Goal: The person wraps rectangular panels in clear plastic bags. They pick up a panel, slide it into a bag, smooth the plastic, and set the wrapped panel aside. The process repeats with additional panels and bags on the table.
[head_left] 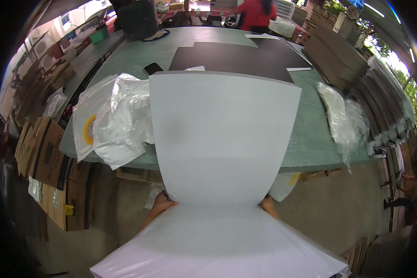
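A large white sheet (222,139) is folded or bent across the middle of the view, its far half lying on the green table (310,143) and its near half coming toward me. My left hand (161,204) grips the sheet's left edge at the bend. My right hand (268,205) holds the right edge at the same bend, mostly hidden behind the sheet. Both hands are below the table's front edge.
Clear plastic bags (111,123) lie left of the sheet, more plastic wrap (340,116) on the right. Dark boards (238,58) lie further back. Cardboard boxes (44,153) stand on the floor at left. A person in a red top (257,14) stands at the far end.
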The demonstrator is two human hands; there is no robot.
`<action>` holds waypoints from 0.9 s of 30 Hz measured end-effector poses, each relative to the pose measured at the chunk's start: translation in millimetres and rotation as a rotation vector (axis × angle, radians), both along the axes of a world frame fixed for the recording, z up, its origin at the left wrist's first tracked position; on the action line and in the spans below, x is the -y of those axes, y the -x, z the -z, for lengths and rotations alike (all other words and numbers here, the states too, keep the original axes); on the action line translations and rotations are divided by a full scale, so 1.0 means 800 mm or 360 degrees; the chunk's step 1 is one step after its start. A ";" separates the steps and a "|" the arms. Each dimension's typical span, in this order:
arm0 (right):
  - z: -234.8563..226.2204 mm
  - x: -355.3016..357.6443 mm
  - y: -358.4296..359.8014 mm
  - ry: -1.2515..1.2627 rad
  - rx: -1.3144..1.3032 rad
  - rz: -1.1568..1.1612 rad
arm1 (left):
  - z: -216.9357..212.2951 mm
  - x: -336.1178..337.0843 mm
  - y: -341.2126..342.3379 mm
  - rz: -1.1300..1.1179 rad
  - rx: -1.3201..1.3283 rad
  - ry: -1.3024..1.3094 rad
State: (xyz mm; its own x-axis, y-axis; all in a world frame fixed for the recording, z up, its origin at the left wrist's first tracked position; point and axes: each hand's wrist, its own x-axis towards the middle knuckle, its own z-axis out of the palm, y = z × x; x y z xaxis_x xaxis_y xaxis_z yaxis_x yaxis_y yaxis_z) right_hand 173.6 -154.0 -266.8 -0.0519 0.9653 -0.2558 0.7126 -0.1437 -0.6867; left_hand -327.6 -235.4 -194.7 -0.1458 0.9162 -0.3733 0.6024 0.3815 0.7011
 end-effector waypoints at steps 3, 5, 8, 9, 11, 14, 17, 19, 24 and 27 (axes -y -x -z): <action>-0.194 -0.031 0.011 0.0357 0.0383 -0.0285 | -0.135 -0.010 0.031 0.0383 -0.0072 0.0188; -0.355 -0.018 0.033 0.0366 -0.0718 -0.0202 | -0.315 -0.003 0.008 0.0568 0.0378 -0.0076; -0.449 0.003 0.076 0.0851 -0.2099 -0.2636 | -0.413 0.015 -0.048 0.2252 0.1451 0.0286; -0.447 0.027 0.100 0.0837 -0.1877 -0.2778 | -0.399 0.018 -0.070 0.2247 0.1344 0.0270; -0.415 0.063 0.131 0.0940 -0.1294 -0.2738 | -0.317 0.029 -0.102 0.2128 0.0981 0.0254; -0.303 0.058 0.142 0.1090 -0.0263 -0.1998 | -0.172 0.007 -0.091 0.1553 -0.0006 0.0685; -0.205 0.031 0.127 0.0935 0.0338 -0.1704 | -0.071 -0.019 -0.070 0.1410 -0.0180 0.0570; -0.208 0.001 0.150 0.1065 0.0365 -0.1790 | -0.127 -0.069 -0.108 0.1771 0.0008 0.0455; -0.354 -0.037 0.259 0.0432 -0.0562 -0.1524 | -0.350 -0.111 -0.185 0.1300 0.0752 -0.0628; -0.424 -0.044 0.257 0.0106 -0.0901 -0.1212 | -0.387 -0.118 -0.142 0.0783 0.0746 -0.1174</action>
